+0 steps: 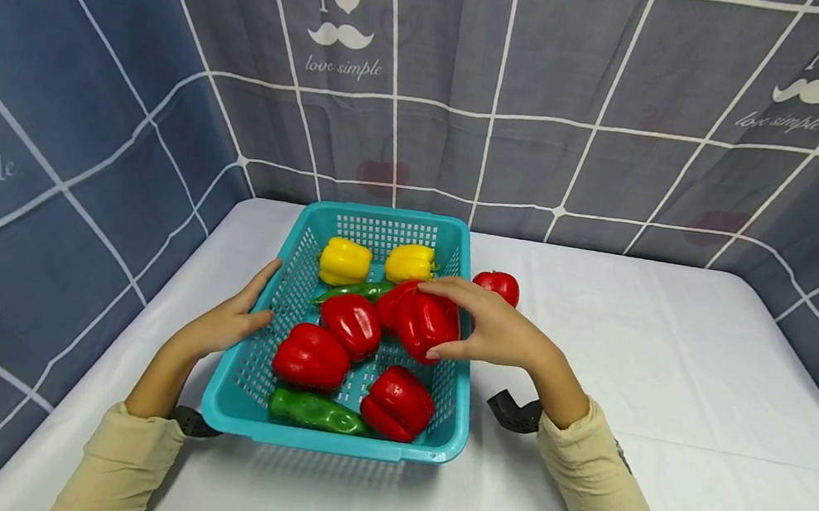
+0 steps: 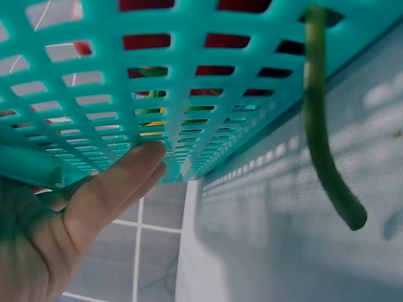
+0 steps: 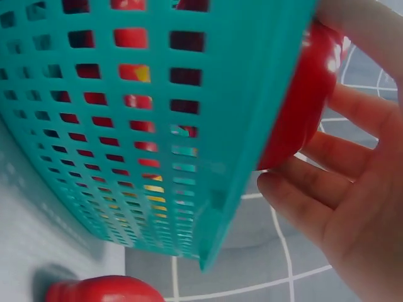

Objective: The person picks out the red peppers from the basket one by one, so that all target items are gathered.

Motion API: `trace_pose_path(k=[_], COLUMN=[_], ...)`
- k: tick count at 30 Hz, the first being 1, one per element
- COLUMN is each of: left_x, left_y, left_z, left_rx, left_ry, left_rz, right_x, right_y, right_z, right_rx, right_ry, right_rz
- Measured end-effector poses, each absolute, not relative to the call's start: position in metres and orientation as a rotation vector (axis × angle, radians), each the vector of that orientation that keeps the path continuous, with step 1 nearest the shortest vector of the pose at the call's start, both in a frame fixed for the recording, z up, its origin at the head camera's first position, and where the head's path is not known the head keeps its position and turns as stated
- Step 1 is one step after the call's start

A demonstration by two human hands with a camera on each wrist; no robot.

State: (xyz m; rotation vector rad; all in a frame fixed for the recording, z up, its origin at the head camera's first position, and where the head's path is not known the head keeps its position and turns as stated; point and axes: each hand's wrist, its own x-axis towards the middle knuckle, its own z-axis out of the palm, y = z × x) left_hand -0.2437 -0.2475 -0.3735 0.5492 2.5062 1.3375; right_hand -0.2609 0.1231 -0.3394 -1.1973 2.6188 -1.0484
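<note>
The right hand (image 1: 495, 327) curls its thumb and fingers around a glossy red pepper (image 1: 426, 324), lumpy and lobed, held above the basket's right wall at about 3 o'clock of the basket; the right wrist view shows the fingers (image 3: 327, 207) wrapped under the pepper's shiny skin beside the teal rim. The left hand (image 1: 230, 320) lies with straight fingers flat against the outer left wall of the basket (image 1: 249, 355) at about 9 o'clock, gripping nothing; the left wrist view shows the fingertips (image 2: 135, 167) pressed on the lattice. The basket is teal plastic with slotted walls and stands on the white surface (image 1: 666, 382). Counting red peppers: the held one, another partly hidden just behind it, one in the middle (image 1: 351, 324), one toward the left (image 1: 311, 357), one at the near end around 6 o'clock (image 1: 399, 403), and one more outside the basket (image 1: 498, 286) on the surface at about 2 o'clock, making six. There are two yellow peppers (image 1: 345, 261) (image 1: 409, 263) side by side at the far end near 12 o'clock. There are two green peppers: a slim long one (image 1: 353, 291) just before the yellow pair, and a thicker one (image 1: 316, 412) along the near wall.
</note>
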Motion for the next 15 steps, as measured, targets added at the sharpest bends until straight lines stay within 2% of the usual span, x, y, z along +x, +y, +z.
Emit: trace_pose_path(k=[15], left_x=[-0.245], left_y=[-0.249], left_z=[-0.374], left_rx=[0.559], left_ry=[2.484], left_rz=[1.353], right_x=[-0.266], right_y=[0.159], right_z=[-0.327], right_rx=[-1.163], right_ry=[2.681], right_rz=[-1.191])
